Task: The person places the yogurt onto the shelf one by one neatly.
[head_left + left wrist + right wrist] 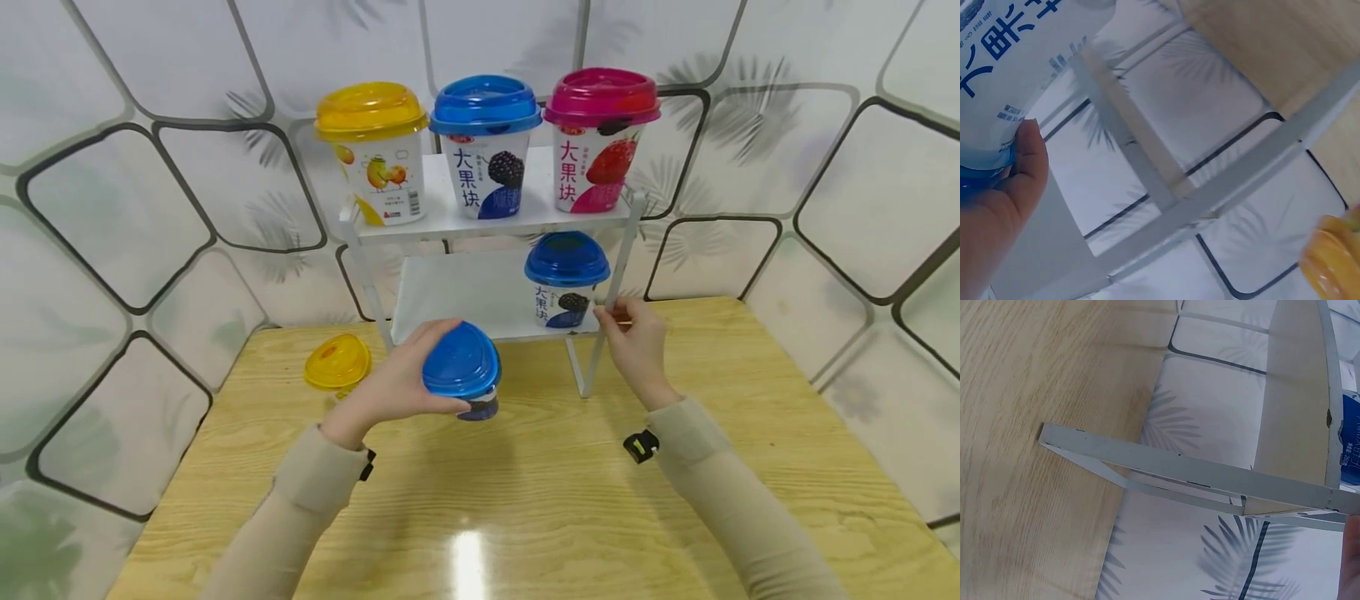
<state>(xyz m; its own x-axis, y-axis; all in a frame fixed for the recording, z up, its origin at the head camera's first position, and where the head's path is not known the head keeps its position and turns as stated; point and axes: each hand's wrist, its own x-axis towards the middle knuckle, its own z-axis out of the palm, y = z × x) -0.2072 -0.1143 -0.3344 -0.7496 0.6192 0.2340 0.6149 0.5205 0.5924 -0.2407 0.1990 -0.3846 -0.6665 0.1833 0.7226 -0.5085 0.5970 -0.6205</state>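
Observation:
My left hand [405, 375] grips a blue-lidded yogurt cup [461, 362], held tilted above the table in front of the rack. In the left wrist view, the fingers wrap the white printed side of that cup [1010, 75]. At the right side of the white two-tier rack [487, 225], my right hand [637, 342] pinches the post by the lower shelf. Another blue-lidded cup [564, 283] stands on that shelf, close to my right fingertips. Most of the right hand is out of its own wrist view, where the rack's leg [1179, 472] shows.
On the top shelf stand a yellow-lidded cup [382, 158], a blue-lidded cup [486, 150] and a pink-lidded cup [600, 142]. A yellow-lidded cup [337, 362] sits on the wooden table [562, 517] left of the rack. Patterned walls [90, 208] enclose the table's back and sides.

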